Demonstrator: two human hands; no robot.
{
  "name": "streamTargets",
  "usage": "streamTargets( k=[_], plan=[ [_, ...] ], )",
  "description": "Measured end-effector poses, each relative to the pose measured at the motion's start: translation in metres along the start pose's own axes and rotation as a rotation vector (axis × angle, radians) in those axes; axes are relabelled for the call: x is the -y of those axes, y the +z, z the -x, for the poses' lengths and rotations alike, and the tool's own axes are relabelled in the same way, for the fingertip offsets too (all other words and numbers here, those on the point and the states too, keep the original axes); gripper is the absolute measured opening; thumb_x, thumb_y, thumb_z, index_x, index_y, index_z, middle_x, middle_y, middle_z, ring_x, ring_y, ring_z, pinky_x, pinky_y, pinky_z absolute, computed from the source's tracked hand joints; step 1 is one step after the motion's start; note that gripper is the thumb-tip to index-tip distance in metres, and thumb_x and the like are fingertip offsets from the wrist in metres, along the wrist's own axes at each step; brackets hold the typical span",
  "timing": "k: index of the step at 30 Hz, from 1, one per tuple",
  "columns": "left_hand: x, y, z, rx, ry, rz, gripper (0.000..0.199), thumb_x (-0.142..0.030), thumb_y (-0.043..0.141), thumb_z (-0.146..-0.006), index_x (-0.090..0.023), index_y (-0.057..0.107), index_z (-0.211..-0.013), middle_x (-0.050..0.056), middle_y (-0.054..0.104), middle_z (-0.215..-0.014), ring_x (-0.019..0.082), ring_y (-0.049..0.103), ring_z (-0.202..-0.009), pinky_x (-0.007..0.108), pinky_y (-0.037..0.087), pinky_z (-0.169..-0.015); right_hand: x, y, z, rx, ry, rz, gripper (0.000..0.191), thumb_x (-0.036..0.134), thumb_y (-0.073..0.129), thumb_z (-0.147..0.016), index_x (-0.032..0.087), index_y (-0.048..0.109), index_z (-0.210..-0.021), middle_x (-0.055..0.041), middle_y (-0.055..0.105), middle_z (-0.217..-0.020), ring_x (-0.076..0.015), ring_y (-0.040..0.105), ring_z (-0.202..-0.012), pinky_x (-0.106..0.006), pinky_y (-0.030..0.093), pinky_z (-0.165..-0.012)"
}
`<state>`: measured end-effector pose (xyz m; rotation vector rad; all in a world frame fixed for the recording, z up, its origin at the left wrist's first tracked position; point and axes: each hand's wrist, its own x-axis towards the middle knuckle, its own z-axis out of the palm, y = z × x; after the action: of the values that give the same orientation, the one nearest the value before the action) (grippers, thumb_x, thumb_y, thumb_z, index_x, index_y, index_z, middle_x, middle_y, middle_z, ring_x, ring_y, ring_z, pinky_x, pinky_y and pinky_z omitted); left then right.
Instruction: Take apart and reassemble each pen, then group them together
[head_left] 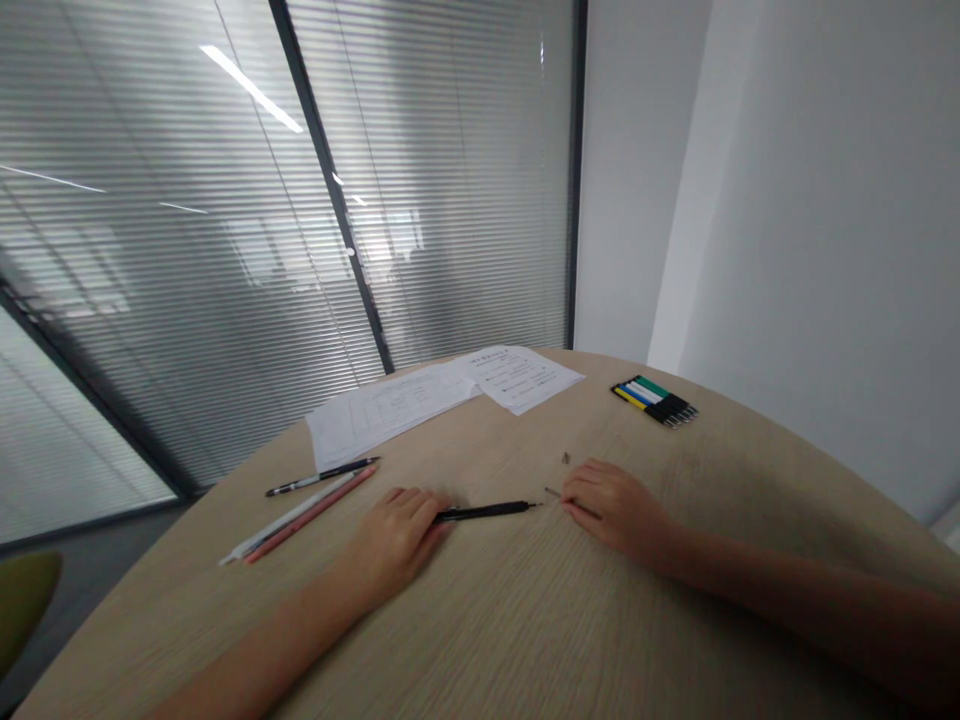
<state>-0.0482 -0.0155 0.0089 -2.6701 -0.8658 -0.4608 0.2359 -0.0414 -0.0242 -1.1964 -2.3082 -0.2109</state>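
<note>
My left hand [401, 530] rests on the table with its fingers closed on the rear end of a slim black pen [491, 511]. The pen's narrow tip points right. Across a small gap, my right hand [619, 508] pinches a thin dark rod [553, 492], whose end sticks out leftward towards that tip. Too little of the rod shows to tell its kind. Just beyond my right fingers lies a tiny dark part [566, 457], too small to make out.
Left of my left hand lie a black-and-silver pen [322, 477], a white pen [289, 522] and a pink pen [311, 513]. Printed sheets [397, 405] spread along the far side. A row of several coloured pens [654, 400] sits at the right on the round wooden table [487, 630].
</note>
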Motion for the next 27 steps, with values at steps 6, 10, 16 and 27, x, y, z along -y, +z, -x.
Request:
streamTargets(
  k=[6,10,16,27],
  plan=[
    [-0.0019,-0.0017,-0.0019,-0.001,0.02,-0.013,0.022,-0.025,0.035,-0.085,-0.016,0.055,-0.087,0.006,0.062,-0.073,0.019,0.056,-0.066,0.032,0.043,-0.063,-0.0023,0.0036,0.0019,-0.019,0.063,-0.009,0.014,0.019,0.047,-0.079,0.018,0.06,-0.085,-0.0066,0.061,-0.086,-0.0179,0.055,-0.083,-0.031,0.044,-0.074],
    [-0.0014,-0.001,-0.0022,0.0,0.028,-0.024,0.023,-0.024,0.034,-0.086,-0.016,0.055,-0.087,0.006,0.062,-0.073,0.019,0.056,-0.065,0.032,0.042,-0.063,-0.002,0.0014,-0.0004,0.041,0.111,-0.016,0.012,0.019,0.049,-0.078,0.019,0.061,-0.082,-0.005,0.06,-0.084,-0.0169,0.055,-0.082,-0.029,0.044,-0.072],
    [-0.0018,-0.0009,-0.002,0.01,0.028,-0.045,0.024,-0.024,0.033,-0.086,-0.016,0.056,-0.087,0.006,0.063,-0.073,0.018,0.056,-0.067,0.032,0.043,-0.064,-0.0003,-0.0004,-0.0035,0.063,0.152,0.021,0.013,0.017,0.049,-0.079,0.018,0.06,-0.073,-0.0046,0.058,-0.08,-0.0166,0.055,-0.079,-0.029,0.044,-0.069],
    [0.0055,0.0067,0.0015,-0.021,-0.017,0.034,0.027,-0.026,0.032,-0.086,-0.016,0.055,-0.094,0.007,0.064,-0.082,0.019,0.058,-0.075,0.035,0.043,-0.072,0.0026,-0.0022,-0.0026,-0.016,0.119,-0.079,0.009,0.012,0.048,-0.075,0.017,0.056,-0.073,-0.0026,0.055,-0.076,-0.0117,0.052,-0.065,-0.022,0.041,-0.06]
  ],
)
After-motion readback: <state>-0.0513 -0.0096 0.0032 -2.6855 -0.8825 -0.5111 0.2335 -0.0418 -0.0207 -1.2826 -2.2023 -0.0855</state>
